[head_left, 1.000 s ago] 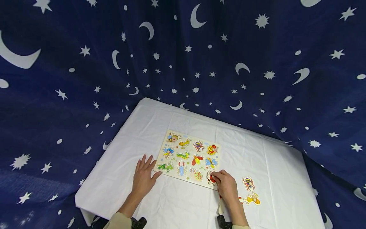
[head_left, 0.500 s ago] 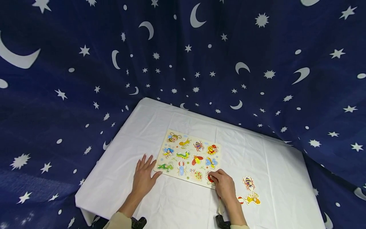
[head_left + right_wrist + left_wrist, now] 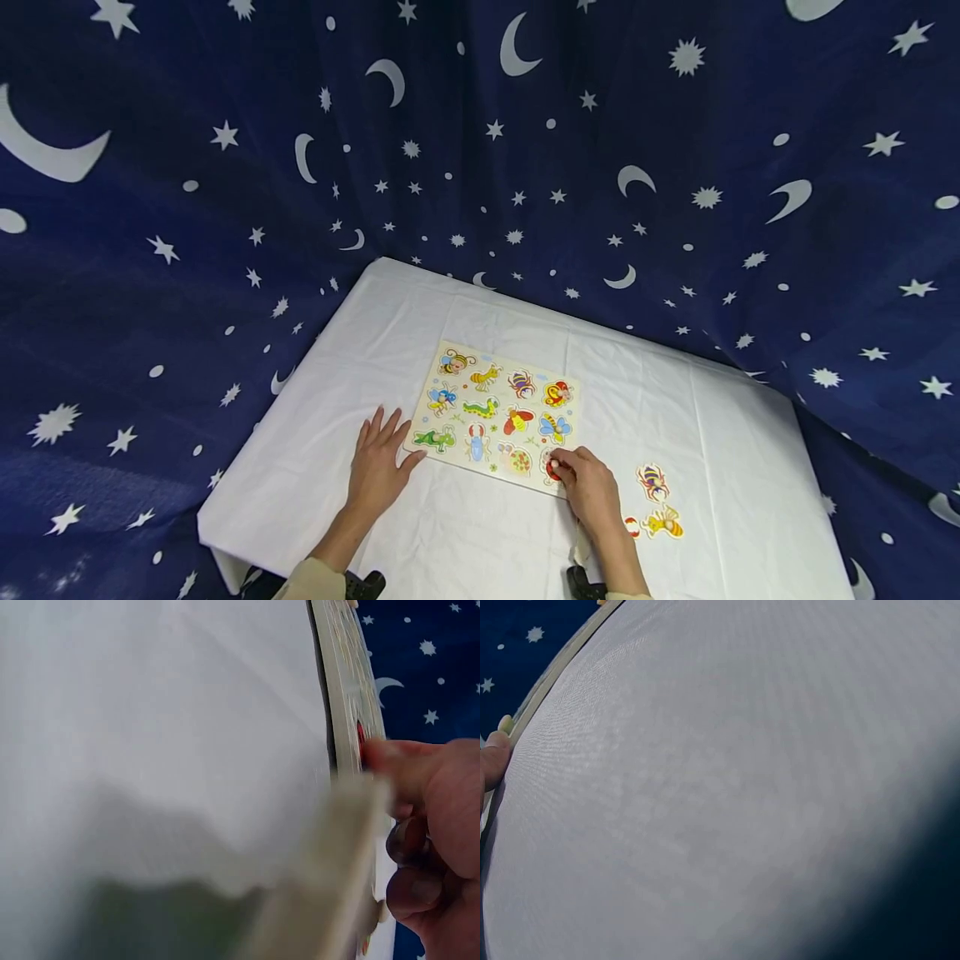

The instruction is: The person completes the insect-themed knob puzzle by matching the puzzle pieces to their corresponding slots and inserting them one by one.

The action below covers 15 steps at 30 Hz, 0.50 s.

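Note:
A wooden peg puzzle board [image 3: 461, 423] printed with insects lies on the white table. At its lower right corner, my right hand [image 3: 596, 492] pinches the knob of a red ladybug puzzle piece [image 3: 552, 468], which sits over its printed place. The hand covers part of the piece. My left hand [image 3: 377, 467] rests with spread fingers at the board's lower left corner, thumb [image 3: 495, 757] against the edge. The green grasshopper piece [image 3: 435, 438] is beside that thumb. In the right wrist view, the thumb and forefinger [image 3: 405, 769] meet low over the board [image 3: 346, 697].
Right of the board lie a spider piece [image 3: 653, 482], a yellow bee-like piece [image 3: 663, 522] and a red-and-white piece [image 3: 632, 526] partly behind the right wrist. A blurred pale strip [image 3: 322, 877] crosses the right wrist view. A starry blue curtain [image 3: 480, 125] hangs behind the table [image 3: 735, 467].
My right hand has shifted slightly left with the ladybug piece, bringing it further onto its place at the board's corner. The left hand has stayed still.

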Available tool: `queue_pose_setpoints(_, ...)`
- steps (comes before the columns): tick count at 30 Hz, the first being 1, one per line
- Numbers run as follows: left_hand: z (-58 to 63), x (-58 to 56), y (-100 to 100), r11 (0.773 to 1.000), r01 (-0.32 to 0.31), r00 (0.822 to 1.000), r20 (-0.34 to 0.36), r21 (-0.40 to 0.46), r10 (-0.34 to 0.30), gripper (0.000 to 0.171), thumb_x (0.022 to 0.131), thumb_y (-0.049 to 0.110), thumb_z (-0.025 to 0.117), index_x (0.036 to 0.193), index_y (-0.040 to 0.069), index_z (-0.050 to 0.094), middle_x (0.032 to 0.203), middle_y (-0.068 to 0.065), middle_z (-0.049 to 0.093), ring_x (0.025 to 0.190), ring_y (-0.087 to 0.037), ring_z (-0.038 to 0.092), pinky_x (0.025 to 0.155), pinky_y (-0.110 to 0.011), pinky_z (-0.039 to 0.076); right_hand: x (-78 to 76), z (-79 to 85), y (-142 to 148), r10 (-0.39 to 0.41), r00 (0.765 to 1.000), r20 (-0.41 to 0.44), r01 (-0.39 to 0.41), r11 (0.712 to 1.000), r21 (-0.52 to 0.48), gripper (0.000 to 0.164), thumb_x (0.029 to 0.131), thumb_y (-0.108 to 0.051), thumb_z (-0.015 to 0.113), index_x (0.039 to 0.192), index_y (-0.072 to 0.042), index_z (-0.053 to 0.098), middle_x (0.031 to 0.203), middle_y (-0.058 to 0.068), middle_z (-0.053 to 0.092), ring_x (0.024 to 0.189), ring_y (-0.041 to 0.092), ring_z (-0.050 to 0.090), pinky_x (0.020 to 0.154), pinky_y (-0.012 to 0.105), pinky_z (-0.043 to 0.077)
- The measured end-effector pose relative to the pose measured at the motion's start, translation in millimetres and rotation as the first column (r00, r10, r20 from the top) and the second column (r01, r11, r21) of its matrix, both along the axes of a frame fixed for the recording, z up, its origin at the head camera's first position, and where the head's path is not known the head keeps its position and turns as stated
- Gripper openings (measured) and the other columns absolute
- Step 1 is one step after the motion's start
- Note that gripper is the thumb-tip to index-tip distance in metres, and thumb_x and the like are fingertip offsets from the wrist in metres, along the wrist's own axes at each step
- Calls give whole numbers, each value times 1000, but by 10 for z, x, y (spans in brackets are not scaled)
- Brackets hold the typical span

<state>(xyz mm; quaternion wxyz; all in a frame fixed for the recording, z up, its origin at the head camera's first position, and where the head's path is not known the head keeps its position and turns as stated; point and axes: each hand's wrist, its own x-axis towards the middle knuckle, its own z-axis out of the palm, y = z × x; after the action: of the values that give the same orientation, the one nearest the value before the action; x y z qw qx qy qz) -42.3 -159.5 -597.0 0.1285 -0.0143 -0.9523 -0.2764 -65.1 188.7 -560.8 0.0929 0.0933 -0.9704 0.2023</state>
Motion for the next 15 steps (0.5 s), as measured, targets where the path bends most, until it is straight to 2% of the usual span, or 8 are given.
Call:
queue_pose_setpoints(4,-5,8,-3,1000,-2,1000,2,1,2,61,82,41,77,130,7,61,148,-16,48,147,-37,27,121,-54,16,-11,22,27,-32,995,94,32,999,8,29,80,-22,80,108,-20,72,75,-9,55,61,6,42,58,26,37)
queue_pose_setpoints(7,-10,8,-6,1000,-6,1000,-4,1,6,61,81,40,77,130,7,62,147,-16,49,147,-37,28,121,-54,17,-10,40,43,-43,990,136,43,999,5,31,81,-25,79,109,-18,71,77,-8,56,63,7,43,59,26,37)
queue_pose_setpoints(15,-7,-1,6,1000,-1,1000,-3,-1,1,62,81,40,78,130,6,62,147,-15,49,147,-37,28,121,-54,17,8,72,92,-90,988,125,95,995,-35,28,83,-30,78,105,-14,71,75,-7,56,63,7,45,60,27,39)
